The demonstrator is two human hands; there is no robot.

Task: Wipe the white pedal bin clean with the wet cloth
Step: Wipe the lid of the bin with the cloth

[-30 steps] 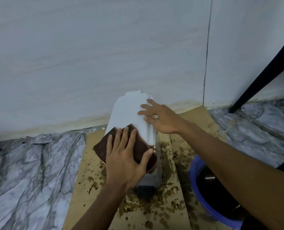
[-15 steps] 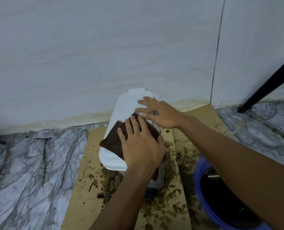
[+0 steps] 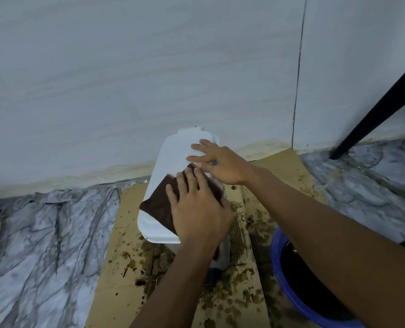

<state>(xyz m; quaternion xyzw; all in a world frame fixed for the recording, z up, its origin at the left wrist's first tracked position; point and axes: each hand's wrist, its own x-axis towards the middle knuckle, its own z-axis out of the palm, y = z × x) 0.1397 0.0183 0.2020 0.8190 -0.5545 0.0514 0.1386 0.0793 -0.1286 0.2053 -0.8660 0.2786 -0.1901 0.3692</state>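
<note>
We see the white pedal bin [image 3: 173, 157] standing on stained cardboard [image 3: 121, 256] by the wall. The wet cloth [image 3: 159, 202] lies on its lid under our flat, straight-fingered left hand [image 3: 199, 214]. Our right hand [image 3: 222, 164], fingers spread, rests just beyond.

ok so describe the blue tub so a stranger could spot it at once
Find the stained cardboard on the floor by the wall, where the white pedal bin stands. At the cardboard's right edge, under the right forearm, sits the blue tub. Nothing else is bright blue, and its inside looks dark.
</note>
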